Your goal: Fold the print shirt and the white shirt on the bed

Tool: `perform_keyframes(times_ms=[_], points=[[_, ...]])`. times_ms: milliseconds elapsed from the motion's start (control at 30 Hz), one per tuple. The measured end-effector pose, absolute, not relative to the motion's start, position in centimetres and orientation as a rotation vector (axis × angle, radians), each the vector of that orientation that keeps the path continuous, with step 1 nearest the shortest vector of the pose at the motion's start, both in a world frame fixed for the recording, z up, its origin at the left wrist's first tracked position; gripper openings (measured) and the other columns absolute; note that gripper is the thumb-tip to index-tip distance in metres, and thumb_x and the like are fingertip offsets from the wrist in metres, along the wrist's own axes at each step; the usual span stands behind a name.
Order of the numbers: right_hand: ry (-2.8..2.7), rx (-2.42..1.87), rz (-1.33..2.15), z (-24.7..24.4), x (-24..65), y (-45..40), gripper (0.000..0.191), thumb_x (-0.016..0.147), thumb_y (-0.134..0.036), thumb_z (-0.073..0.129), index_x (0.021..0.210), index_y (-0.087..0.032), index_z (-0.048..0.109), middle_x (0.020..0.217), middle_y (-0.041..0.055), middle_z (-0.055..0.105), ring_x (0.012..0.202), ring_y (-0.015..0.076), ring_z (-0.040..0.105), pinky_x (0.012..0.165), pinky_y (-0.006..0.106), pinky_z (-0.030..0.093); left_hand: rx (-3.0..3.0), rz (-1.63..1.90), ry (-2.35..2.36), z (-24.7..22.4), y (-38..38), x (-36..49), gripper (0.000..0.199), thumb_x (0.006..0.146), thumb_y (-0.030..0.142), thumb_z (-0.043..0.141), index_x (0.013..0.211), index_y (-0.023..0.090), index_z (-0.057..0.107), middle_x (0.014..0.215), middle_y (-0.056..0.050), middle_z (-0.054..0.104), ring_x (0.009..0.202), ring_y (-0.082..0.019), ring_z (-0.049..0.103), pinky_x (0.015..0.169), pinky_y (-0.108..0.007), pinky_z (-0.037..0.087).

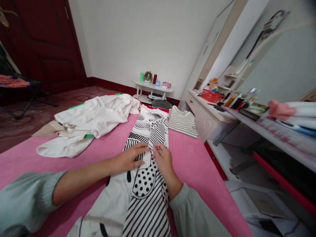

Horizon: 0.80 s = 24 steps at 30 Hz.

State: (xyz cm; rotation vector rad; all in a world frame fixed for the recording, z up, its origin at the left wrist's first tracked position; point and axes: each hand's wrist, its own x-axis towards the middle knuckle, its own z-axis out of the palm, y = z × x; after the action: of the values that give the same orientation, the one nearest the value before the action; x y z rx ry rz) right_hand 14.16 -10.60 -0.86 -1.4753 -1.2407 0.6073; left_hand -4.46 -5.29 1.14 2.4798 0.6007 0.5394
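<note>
My left hand lies flat, palm down, on the black-and-white patterned garment spread along the pink bed cover; my right hand pinches its cloth beside it. I judge the fabric could bunch or skew if either hand drags unevenly. 2 other pieces lie beyond: a white garment, a folded striped shirt. A cluttered shelf stands right.
</note>
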Motion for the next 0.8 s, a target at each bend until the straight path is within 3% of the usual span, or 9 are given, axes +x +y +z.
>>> perform_keyframes(times_ms=[133,267,400,500,633,733,800], points=[[-1.348,-1.49,0.3,-0.4,14.3,-11.1,0.02,0.081,-0.016,0.048,0.094,-0.018,0.063,0.094,0.006,0.064,0.086,0.0171,0.061,0.078,0.03,0.05,2.495,0.516,0.61,1.9,-5.6,-5.2,0.031,0.078,0.018,0.06,0.108,0.022,0.066,0.129,-0.007,0.054,0.12,-0.022,0.05,0.103,-0.035,0.038],[-1.681,-1.481,0.195,0.3,13.6,-11.6,0.032,0.074,-0.004,0.05,0.097,-0.019,0.066,0.109,0.0074,0.064,0.105,0.0197,0.055,0.095,0.035,0.042,2.475,0.619,0.73,3.6,-4.7,-3.8,0.017,0.076,0.014,0.055,0.082,0.02,0.069,0.092,-0.003,0.068,0.09,-0.017,0.061,0.086,-0.028,0.046],[-1.894,-1.42,0.206,1.1,12.5,-12.0,0.032,0.073,-0.001,0.05,0.089,-0.021,0.069,0.097,0.0045,0.066,0.099,0.0195,0.055,0.089,0.034,0.043,2.39,0.907,0.735,4.0,-2.4,-0.6,0.023,0.082,0.02,0.053,0.099,0.019,0.067,0.102,-0.004,0.067,0.097,-0.017,0.059,0.09,-0.029,0.044],[-1.87,-1.392,0.221,1.4,12.0,-12.3,0.029,0.074,-0.002,0.05,0.085,-0.022,0.069,0.089,0.0034,0.066,0.092,0.0188,0.056,0.084,0.032,0.043,2.377,0.915,0.669,3.0,-0.4,1.7,0.026,0.086,0.025,0.05,0.106,0.018,0.066,0.108,-0.006,0.065,0.102,-0.017,0.057,0.094,-0.031,0.043],[-1.644,-1.424,0.347,1.0,12.4,-12.4,0.026,0.077,-0.007,0.048,0.087,-0.021,0.067,0.09,0.0039,0.066,0.089,0.0175,0.059,0.081,0.029,0.046,2.385,0.866,0.755,1.0,1.6,3.0,0.019,0.085,0.025,0.051,0.091,0.017,0.068,0.095,-0.005,0.065,0.093,-0.018,0.057,0.087,-0.03,0.043],[-1.345,-1.475,0.526,0.6,14.2,-10.7,0.017,0.081,-0.022,0.051,0.09,-0.019,0.066,0.08,0.0038,0.066,0.073,0.0167,0.061,0.066,0.027,0.048,2.363,0.901,0.853,0.2,2.0,3.1,0.017,0.084,0.026,0.053,0.077,0.017,0.065,0.087,-0.005,0.062,0.089,-0.017,0.056,0.082,-0.029,0.043],[-1.19,-1.475,0.591,0.6,16.5,-8.0,0.022,0.079,-0.032,0.056,0.093,-0.017,0.064,0.071,0.0021,0.063,0.063,0.0156,0.059,0.056,0.025,0.046,2.355,0.894,0.908,0.1,2.0,3.0,0.017,0.083,0.027,0.055,0.071,0.017,0.062,0.084,-0.004,0.061,0.087,-0.017,0.055,0.08,-0.028,0.042]])
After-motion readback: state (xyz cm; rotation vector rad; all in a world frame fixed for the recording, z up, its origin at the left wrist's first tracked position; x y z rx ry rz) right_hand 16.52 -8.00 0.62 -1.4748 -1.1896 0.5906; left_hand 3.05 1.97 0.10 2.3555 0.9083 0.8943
